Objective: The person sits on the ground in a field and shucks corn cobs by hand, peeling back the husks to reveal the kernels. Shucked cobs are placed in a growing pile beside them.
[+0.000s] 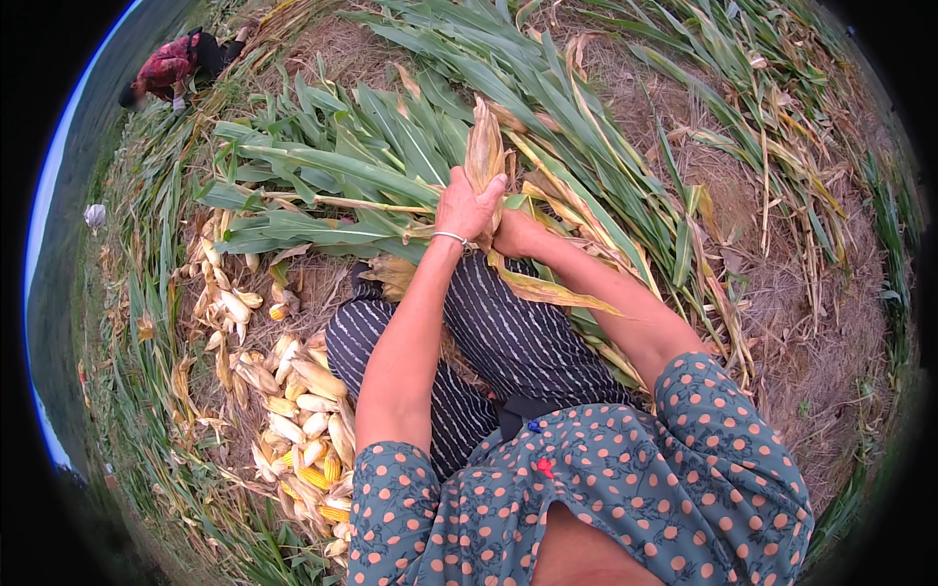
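My left hand is wrapped around an ear of corn in its dry tan husk, tip pointing away from me. Close beside it, my right hand is closed at the base of the ear, by the stalk; the exact part in its fingers is hidden. A yellowing corn leaf hangs below the right hand over my striped trousers. Cut green corn stalks lie fanned out beyond my hands, with more leafy stalks to the right.
Left of my knees lies a pile of corn ears, some showing yellow kernels. A smaller heap of ears is farther off. Another person bends over at the upper left. Dry straw litter covers soil at right.
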Tool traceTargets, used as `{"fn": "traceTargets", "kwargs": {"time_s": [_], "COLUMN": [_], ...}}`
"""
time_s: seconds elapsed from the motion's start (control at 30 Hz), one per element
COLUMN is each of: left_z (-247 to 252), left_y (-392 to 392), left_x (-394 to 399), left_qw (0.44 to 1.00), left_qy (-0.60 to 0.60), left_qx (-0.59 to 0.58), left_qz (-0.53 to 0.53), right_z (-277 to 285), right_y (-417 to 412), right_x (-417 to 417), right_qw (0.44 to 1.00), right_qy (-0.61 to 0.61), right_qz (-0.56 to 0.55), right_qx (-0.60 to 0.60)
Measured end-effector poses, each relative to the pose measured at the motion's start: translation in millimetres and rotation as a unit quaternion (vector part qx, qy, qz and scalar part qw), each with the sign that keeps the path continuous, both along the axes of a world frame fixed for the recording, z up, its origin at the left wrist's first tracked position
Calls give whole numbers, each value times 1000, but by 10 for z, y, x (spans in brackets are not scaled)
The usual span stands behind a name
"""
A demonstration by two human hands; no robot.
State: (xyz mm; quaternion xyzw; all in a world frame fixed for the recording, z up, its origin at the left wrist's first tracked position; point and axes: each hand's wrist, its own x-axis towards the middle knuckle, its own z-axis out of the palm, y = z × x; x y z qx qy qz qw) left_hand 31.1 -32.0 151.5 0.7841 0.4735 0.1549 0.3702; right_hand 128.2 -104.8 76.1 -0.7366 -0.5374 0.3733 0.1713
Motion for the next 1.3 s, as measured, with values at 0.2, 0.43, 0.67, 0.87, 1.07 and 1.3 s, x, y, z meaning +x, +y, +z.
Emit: {"fn": "traceTargets", "kwargs": {"time_s": [0.2,0.43,0.67,0.87,1.07,1.3], "left_z": [7,122,236,252,171,73], "left_y": [-27,-87,-82,-68,-39,-98], "left_x": [-29,124,-8,107,52,-9], "left_qw": [996,997,987,986,986,998], "left_qy": [-68,63,159,161,154,-2], "left_qx": [52,22,31,35,20,54], "left_qz": [4,-36,-24,-39,-55,-24], "right_z": [91,-145,179,147,91,277], "right_y": [-20,-77,-81,-85,-43,92], "right_x": [-8,101,-111,20,37,215], "right_qw": [1000,999,1000,997,994,997], "right_qy": [-5,-40,-13,-72,-102,-66], "right_qz": [-5,12,7,5,-12,8], "right_qx": [-17,7,-10,-9,-41,-30]}}
